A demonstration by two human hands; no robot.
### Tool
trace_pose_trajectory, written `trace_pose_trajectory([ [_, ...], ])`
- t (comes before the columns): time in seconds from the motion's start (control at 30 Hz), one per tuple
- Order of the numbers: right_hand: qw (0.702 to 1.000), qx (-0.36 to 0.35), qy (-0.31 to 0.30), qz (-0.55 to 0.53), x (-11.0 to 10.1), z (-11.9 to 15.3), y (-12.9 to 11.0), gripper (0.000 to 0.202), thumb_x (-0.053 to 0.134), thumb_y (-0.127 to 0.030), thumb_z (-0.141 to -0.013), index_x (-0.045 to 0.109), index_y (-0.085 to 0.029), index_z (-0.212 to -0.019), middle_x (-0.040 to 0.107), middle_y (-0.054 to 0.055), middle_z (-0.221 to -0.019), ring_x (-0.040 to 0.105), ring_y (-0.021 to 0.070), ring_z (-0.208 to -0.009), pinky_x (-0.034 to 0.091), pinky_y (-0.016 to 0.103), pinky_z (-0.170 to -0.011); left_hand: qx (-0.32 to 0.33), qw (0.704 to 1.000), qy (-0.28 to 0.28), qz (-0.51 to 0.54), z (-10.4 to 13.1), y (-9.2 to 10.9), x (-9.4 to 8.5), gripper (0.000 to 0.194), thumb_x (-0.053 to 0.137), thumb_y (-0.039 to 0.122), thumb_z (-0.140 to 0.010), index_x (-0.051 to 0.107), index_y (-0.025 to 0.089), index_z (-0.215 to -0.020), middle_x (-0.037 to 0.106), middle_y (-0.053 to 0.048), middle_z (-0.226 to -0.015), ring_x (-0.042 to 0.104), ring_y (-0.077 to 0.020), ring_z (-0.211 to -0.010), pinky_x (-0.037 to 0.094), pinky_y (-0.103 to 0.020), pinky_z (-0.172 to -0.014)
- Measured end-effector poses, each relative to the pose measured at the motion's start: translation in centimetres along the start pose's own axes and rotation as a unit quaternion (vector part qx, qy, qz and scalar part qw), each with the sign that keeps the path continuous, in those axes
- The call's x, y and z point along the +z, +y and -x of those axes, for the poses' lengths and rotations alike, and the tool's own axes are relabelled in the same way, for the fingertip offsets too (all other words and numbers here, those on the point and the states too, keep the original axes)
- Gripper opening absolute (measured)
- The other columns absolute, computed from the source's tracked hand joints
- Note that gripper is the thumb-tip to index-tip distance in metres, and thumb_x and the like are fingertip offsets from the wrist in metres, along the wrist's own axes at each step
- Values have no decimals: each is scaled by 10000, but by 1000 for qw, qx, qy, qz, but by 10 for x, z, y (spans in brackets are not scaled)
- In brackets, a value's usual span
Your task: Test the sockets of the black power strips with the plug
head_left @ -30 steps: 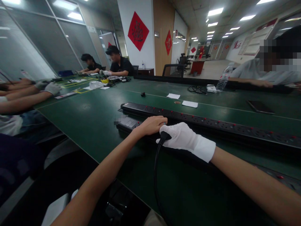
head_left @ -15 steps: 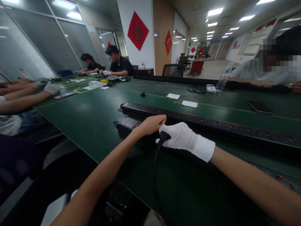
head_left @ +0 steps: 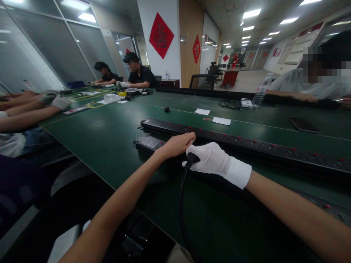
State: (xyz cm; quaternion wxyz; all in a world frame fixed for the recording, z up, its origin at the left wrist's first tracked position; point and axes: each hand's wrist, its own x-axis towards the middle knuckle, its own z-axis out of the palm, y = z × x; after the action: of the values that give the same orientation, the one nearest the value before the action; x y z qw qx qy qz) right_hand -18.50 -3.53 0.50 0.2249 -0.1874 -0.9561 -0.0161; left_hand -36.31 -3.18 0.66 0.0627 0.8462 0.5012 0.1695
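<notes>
My right hand (head_left: pixel 210 157), in a white dotted glove, is closed round a black power plug (head_left: pixel 192 158). Its thick black cable (head_left: pixel 181 204) hangs down toward the table's near edge. Under both hands lies a long black power strip (head_left: pixel 149 143) with red switches and a pale label at its left end. My bare left hand (head_left: pixel 179 143) rests curled over that strip, its fingertips touching the right glove. The plug's pins and the socket beneath are hidden by the hands. A second long power strip (head_left: pixel 241 142) lies just behind, running to the right.
On the green table (head_left: pixel 109 138) lie a small black piece (head_left: pixel 166 109), white paper slips (head_left: pixel 221 121), a coiled cable (head_left: pixel 229 104) and a phone (head_left: pixel 304 124). A water bottle (head_left: pixel 262 89) stands near a person at right. Other people's gloved hands (head_left: pixel 60 102) are at left.
Almost nothing differs. My left fingers have shifted very slightly while the gloved hand keeps its hold on the plug in the same place.
</notes>
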Motion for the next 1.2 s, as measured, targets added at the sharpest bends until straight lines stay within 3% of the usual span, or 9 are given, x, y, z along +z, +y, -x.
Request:
trace_pose_trajectory([
  [0.33, 1000, 8, -9, 26, 0, -1, 0, 290, 492, -473, -791, 576, -200, -842, 622, 8, -709, 554, 132, -625, 337, 244, -566, 20, 1000, -18, 1, 1, 0, -2, 177, 362, 258, -878, 514, 230, -965, 548, -7, -996, 530, -148, -861, 398, -273, -739],
  [0.63, 1000, 22, -19, 9, -2, -1, -1, 304, 500, -477, -784, 581, -198, -874, 629, 17, -726, 566, 138, -651, 361, 249, -592, 23, 1000, -16, 12, 1, -1, -1, 176, 419, 237, -844, 532, 254, -977, 531, 1, -1037, 536, -141, -863, 409, -271, -748],
  [1.2, 1000, -5, -8, 12, -1, -1, 1, 298, 499, -469, -793, 574, -189, -864, 624, 7, -712, 559, 124, -626, 357, 238, -578, 19, 999, -1, 26, 1, 0, -2, 99, 460, 226, -811, 537, 207, -872, 536, -17, -954, 526, -144, -814, 415, -288, -744],
])
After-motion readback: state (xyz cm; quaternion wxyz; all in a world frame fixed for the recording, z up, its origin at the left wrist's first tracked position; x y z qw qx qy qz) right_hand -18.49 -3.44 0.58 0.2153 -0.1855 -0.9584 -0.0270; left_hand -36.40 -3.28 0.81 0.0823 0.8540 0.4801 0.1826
